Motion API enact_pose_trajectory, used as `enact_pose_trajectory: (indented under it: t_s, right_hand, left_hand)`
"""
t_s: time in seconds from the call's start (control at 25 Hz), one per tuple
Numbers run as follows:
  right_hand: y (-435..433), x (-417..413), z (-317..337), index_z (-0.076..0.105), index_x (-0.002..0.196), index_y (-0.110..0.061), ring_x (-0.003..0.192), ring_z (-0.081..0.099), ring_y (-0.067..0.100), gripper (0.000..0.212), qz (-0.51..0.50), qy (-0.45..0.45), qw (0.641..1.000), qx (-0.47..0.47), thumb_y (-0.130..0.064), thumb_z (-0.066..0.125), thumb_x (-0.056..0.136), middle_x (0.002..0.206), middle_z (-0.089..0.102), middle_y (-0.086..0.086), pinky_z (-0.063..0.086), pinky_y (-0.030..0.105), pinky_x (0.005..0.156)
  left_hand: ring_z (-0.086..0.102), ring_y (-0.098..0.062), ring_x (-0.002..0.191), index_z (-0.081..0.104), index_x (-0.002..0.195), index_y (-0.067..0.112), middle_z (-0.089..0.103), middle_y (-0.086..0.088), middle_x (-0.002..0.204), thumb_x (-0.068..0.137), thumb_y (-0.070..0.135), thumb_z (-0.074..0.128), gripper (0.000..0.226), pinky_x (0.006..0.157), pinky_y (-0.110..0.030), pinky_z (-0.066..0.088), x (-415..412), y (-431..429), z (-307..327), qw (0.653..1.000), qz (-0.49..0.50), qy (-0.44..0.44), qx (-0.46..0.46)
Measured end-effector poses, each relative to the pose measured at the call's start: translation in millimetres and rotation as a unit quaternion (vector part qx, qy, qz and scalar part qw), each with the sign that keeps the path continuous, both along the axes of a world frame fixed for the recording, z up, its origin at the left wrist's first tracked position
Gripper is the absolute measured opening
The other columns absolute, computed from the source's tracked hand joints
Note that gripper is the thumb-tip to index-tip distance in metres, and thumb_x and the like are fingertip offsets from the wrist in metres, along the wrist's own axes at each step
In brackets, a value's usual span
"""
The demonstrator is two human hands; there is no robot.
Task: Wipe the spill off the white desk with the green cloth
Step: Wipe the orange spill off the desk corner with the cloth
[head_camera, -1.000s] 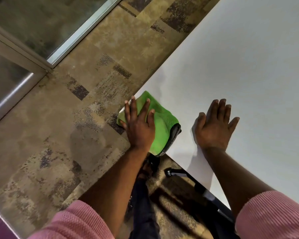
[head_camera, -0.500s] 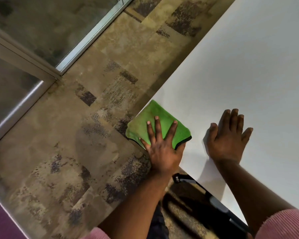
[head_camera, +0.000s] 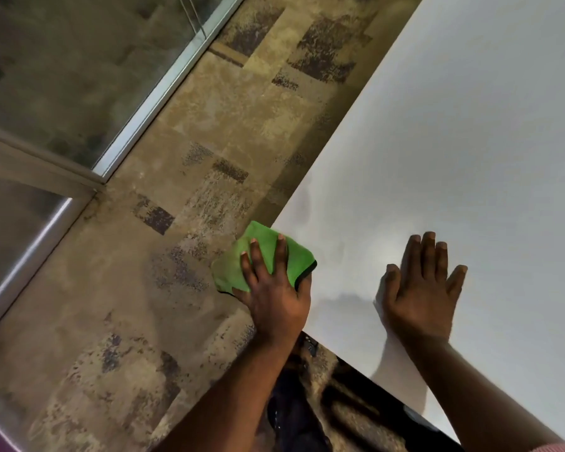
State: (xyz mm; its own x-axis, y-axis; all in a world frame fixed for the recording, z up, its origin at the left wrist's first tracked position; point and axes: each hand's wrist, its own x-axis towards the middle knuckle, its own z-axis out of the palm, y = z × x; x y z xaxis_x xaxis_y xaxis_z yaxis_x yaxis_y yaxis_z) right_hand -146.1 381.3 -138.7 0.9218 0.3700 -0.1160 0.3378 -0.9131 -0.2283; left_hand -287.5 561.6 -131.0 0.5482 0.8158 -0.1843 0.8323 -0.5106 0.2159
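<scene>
The green cloth is folded and sits at the near left corner of the white desk, partly hanging over the desk's left edge. My left hand presses down on the cloth, fingers spread on top and thumb wrapped around its dark-trimmed right edge. My right hand lies flat on the desk to the right of the cloth, palm down, fingers apart, holding nothing. A faint damp sheen shows on the desk between the two hands; no distinct spill is visible.
Patterned brown carpet lies left of and below the desk. A glass partition with a metal frame runs along the upper left. A black desk frame shows under the near edge, with dark trousers beneath.
My left hand has slid the cloth along the corner area, and it now overhangs the left edge more with the thumb hooked on its right side. My right hand stays flat on the desk.
</scene>
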Motion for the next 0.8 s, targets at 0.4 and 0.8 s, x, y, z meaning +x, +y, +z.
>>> enact_pose_trajectory:
  t_s: [0.4,0.8]
  right_hand:
    - [2,1,0,0.020,0.166,-0.014,0.163,0.004,0.027,0.070,-0.005,-0.017,1.000,-0.006,-0.043,0.032,0.103,0.176,0.012,0.008,0.003,0.063,0.127]
    - [1,1,-1,0.019,0.166,-0.014,0.163,0.002,0.027,0.069,0.009,-0.026,0.999,-0.024,-0.043,0.032,0.104,0.176,0.011,0.009,0.002,0.062,0.127]
  left_hand:
    - [0.049,-0.039,0.127,0.028,0.160,0.039,0.047,-0.017,0.148,0.098,0.071,0.035,0.070,0.102,-0.056,0.038,153,61,16,0.996,-0.089,-0.013,-0.012]
    - [0.043,-0.040,0.135,0.022,0.160,0.047,0.031,-0.020,0.162,0.099,0.063,0.043,0.066,0.099,-0.052,0.043,184,78,13,0.975,-0.222,0.006,0.014]
